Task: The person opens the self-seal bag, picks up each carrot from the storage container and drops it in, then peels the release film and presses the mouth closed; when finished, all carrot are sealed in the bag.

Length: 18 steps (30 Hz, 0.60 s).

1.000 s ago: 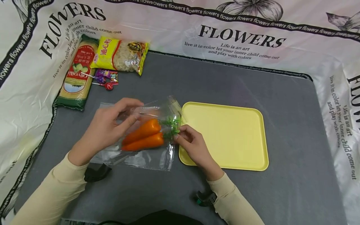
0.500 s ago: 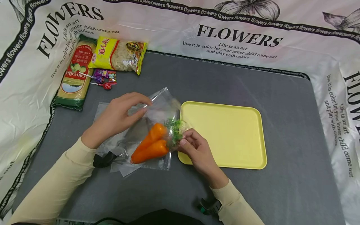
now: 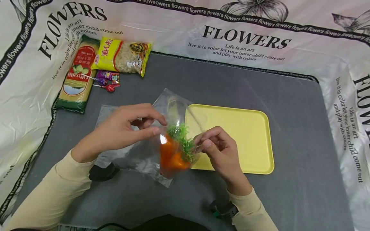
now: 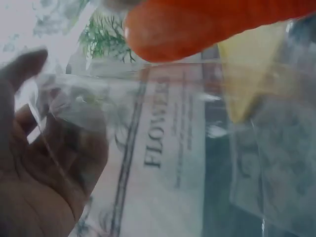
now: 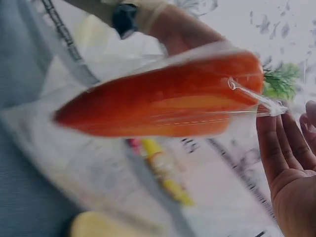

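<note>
Inspecting, we find the right hand [image 3: 224,154] pinching the bag [image 3: 165,99]; the carrots [image 3: 170,155] inside lie between it and the left hand [image 3: 124,128], whose grip we cannot tell.

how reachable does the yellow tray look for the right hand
Probably yes: the yellow tray, right half uncovered, lies near the right hand, though that hand pinches the clear plastic bag holding the carrots.

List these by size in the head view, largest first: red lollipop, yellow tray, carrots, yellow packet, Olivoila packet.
1. Yellow tray
2. Olivoila packet and yellow packet: too alike to rank
3. Carrots, taken together
4. Red lollipop
</note>
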### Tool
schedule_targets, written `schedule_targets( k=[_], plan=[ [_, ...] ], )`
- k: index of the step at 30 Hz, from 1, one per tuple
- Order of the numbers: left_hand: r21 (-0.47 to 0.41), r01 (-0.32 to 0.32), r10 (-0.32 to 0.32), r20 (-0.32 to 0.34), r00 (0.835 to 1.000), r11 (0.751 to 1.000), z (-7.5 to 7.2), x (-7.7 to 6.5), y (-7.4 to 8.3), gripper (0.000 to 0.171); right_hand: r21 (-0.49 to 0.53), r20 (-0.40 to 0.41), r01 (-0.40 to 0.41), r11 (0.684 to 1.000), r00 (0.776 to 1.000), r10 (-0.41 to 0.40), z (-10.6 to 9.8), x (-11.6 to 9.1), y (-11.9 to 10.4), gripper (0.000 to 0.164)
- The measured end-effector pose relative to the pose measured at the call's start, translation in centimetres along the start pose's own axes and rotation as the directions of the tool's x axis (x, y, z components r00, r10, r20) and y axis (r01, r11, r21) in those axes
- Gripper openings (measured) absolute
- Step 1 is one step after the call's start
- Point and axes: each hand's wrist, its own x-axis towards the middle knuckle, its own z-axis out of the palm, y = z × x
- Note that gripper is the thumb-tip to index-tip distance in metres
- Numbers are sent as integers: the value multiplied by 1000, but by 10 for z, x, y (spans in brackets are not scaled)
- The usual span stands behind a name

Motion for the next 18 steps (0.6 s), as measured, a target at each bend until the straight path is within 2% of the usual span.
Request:
schedule_targets(
  k=[2,4,7,9,12,14,16,18],
  plan=[
    [-73,6,-8,-26,1000,997,2,0,9,18,41,28,59,997,998,-60,0,8,-9,13],
    [-207,-3,-10,-62,998,978,3,-1,17,16,79,37,99,992,994,-102,0,15,-16,16],
    [-376,-66,19,-128,992,924,6,-3,28,13,111,13,139,984,990,-142,-2,22,-25,23],
    [-459,-149,67,-190,979,876,8,-3,34,12,148,-11,173,974,985,-173,-4,26,-29,28],
    [-479,-258,115,-306,945,839,11,-2,39,12,210,-5,216,954,976,-220,-8,29,-31,43],
    [-482,-299,116,-372,921,823,12,-2,41,11,209,40,233,950,968,-246,-11,29,-30,53],
    [-491,-311,100,-409,907,813,13,-2,41,8,145,99,225,963,966,-241,-12,26,-28,60],
    [-494,-306,79,-428,900,814,14,-2,41,7,28,127,228,973,965,-230,-12,24,-24,56]
  ],
)
